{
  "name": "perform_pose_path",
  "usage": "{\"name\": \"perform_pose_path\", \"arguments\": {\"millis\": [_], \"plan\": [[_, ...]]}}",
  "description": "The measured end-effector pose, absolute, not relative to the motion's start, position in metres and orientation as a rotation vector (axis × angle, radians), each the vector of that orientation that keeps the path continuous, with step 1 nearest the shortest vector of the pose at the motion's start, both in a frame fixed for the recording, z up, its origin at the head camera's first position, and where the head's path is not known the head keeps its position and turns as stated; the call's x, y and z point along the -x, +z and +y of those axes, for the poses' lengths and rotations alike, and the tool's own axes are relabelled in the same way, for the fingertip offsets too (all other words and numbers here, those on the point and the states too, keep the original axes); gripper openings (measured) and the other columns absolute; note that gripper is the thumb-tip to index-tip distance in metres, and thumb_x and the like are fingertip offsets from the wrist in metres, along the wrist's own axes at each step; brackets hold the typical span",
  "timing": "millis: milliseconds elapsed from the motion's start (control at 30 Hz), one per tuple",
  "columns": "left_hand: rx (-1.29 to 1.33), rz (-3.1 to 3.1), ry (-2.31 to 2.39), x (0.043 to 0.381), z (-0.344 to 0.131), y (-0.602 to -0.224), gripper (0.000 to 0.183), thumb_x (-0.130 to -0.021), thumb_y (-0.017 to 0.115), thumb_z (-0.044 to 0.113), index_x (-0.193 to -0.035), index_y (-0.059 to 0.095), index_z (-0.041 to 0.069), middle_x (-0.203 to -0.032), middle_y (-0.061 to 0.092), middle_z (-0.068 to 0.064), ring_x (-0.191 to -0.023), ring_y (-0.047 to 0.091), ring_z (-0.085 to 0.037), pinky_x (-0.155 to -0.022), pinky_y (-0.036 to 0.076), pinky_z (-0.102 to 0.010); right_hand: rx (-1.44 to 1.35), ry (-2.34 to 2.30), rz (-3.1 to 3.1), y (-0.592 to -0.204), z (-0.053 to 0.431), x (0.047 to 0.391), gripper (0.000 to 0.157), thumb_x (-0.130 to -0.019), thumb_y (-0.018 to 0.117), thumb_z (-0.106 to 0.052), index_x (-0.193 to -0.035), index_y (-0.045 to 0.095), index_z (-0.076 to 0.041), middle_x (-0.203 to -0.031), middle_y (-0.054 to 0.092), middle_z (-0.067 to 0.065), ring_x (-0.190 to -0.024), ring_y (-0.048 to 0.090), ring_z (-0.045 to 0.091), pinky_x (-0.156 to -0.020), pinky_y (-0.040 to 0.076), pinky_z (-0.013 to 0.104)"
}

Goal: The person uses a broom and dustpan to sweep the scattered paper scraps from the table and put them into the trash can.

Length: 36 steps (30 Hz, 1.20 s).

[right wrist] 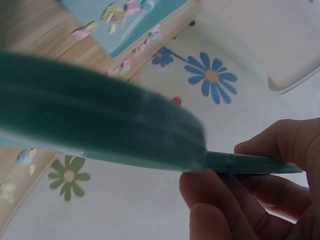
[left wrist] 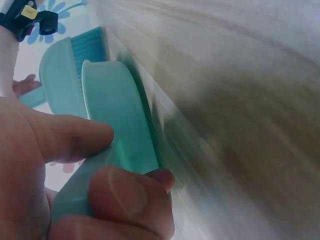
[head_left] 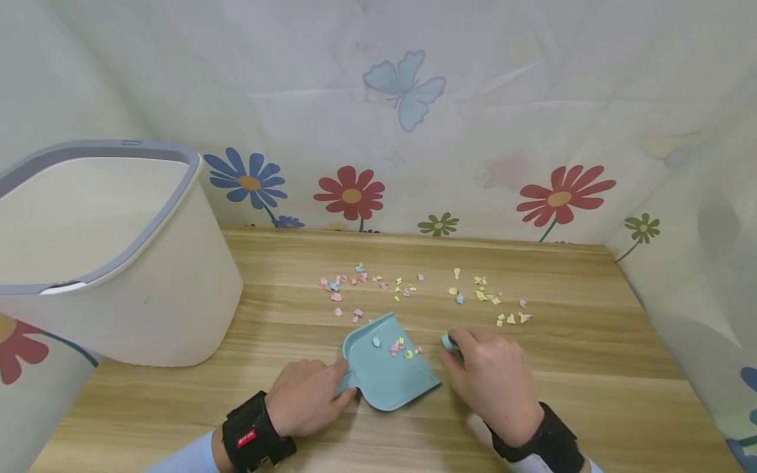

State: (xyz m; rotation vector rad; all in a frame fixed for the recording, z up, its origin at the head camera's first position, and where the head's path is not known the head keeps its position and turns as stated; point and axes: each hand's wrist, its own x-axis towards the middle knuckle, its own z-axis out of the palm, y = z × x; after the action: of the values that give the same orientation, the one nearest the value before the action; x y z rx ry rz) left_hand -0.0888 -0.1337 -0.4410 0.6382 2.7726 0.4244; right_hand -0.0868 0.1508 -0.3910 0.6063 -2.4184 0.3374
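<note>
A light blue dustpan (head_left: 387, 374) lies on the wooden table with its wide edge facing right. My left hand (head_left: 310, 397) grips its handle, the thumb on top in the left wrist view. Several small pink, yellow and blue scraps (head_left: 395, 348) rest in the pan. To the right of the pan, my right hand (head_left: 493, 381) holds the handle of a matching hand brush (left wrist: 59, 75), pinched between thumb and fingers in the right wrist view. Blue bristles (left wrist: 90, 50) show beside the pan in the left wrist view; the hand covers most of the brush from the head view.
More scraps (head_left: 481, 295) lie scattered across the table (head_left: 591, 394) beyond the pan. On the left stands a large white bin (head_left: 177, 302) with a grey rim. A flower-patterned curtain (head_left: 296, 79) closes off the back and sides.
</note>
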Motion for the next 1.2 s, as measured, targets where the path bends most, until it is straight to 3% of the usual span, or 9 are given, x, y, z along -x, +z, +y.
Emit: {"name": "perform_pose_path", "arguments": {"millis": [200, 300, 433, 500, 700, 1033, 1200], "plan": [[-0.635, 2.754, 0.441, 0.091, -0.136, -0.441, 0.025, -0.1, 0.062, 0.044, -0.094, 0.064, 0.02, -0.055, 0.038, 0.012, -0.044, 0.037, -0.006, -0.044, 0.026, -0.027, -0.699, 0.451, -2.367, -0.391, 0.129, 0.1, 0.019, -0.073, 0.09, -0.008, -0.077, 0.071, -0.007, -0.061, 0.062, -0.002, -0.049, 0.051, 0.004, -0.046, 0.036, 0.018], [-0.645, 2.759, 0.459, 0.092, -0.137, -0.442, 0.024, -0.1, 0.063, 0.044, -0.09, 0.062, 0.021, -0.055, 0.038, 0.012, -0.044, 0.037, -0.005, -0.044, 0.026, -0.027, -0.754, 0.567, -2.346, -0.388, 0.129, 0.108, 0.017, -0.081, 0.084, -0.007, -0.074, 0.069, -0.008, -0.058, 0.061, -0.004, -0.049, 0.05, 0.0, -0.047, 0.038, 0.015], [-0.66, 2.763, 0.466, 0.092, -0.138, -0.443, 0.025, -0.1, 0.063, 0.044, -0.088, 0.061, 0.022, -0.055, 0.037, 0.012, -0.044, 0.036, -0.005, -0.043, 0.026, -0.026, -0.734, 0.757, -2.341, -0.382, 0.143, 0.117, 0.01, -0.086, 0.08, -0.004, -0.08, 0.073, -0.006, -0.063, 0.065, -0.003, -0.054, 0.05, -0.002, -0.049, 0.043, 0.014], [-0.659, 2.756, 0.469, 0.093, -0.137, -0.442, 0.025, -0.1, 0.063, 0.045, -0.088, 0.061, 0.022, -0.055, 0.037, 0.012, -0.044, 0.036, -0.005, -0.044, 0.025, -0.026, -0.689, 0.827, -2.336, -0.377, 0.155, 0.121, 0.005, -0.087, 0.08, -0.002, -0.086, 0.076, -0.004, -0.068, 0.069, 0.0, -0.054, 0.054, 0.0, -0.05, 0.045, 0.014], [-0.661, 2.771, 0.451, 0.094, -0.137, -0.44, 0.025, -0.099, 0.064, 0.044, -0.089, 0.061, 0.022, -0.056, 0.037, 0.011, -0.046, 0.038, -0.006, -0.045, 0.025, -0.027, -0.609, 0.811, -2.328, -0.367, 0.18, 0.128, 0.012, -0.086, 0.082, -0.002, -0.097, 0.077, 0.0, -0.08, 0.077, 0.007, -0.058, 0.066, 0.009, -0.053, 0.052, 0.016], [-0.687, 2.798, 0.434, 0.096, -0.138, -0.443, 0.025, -0.1, 0.064, 0.044, -0.09, 0.062, 0.022, -0.056, 0.036, 0.012, -0.046, 0.037, -0.006, -0.046, 0.024, -0.027, -0.695, 0.638, -2.424, -0.375, 0.172, 0.132, 0.008, -0.088, 0.082, -0.009, -0.09, 0.076, -0.004, -0.066, 0.064, 0.0, -0.055, 0.049, 0.004, -0.05, 0.044, 0.02], [-0.69, 2.798, 0.431, 0.097, -0.137, -0.443, 0.025, -0.1, 0.063, 0.045, -0.093, 0.063, 0.02, -0.056, 0.035, 0.012, -0.046, 0.036, -0.006, -0.046, 0.023, -0.027, -0.664, 0.769, -2.403, -0.37, 0.175, 0.129, 0.008, -0.087, 0.082, -0.004, -0.092, 0.076, -0.003, -0.073, 0.071, 0.002, -0.056, 0.053, 0.003, -0.05, 0.047, 0.018]]}}
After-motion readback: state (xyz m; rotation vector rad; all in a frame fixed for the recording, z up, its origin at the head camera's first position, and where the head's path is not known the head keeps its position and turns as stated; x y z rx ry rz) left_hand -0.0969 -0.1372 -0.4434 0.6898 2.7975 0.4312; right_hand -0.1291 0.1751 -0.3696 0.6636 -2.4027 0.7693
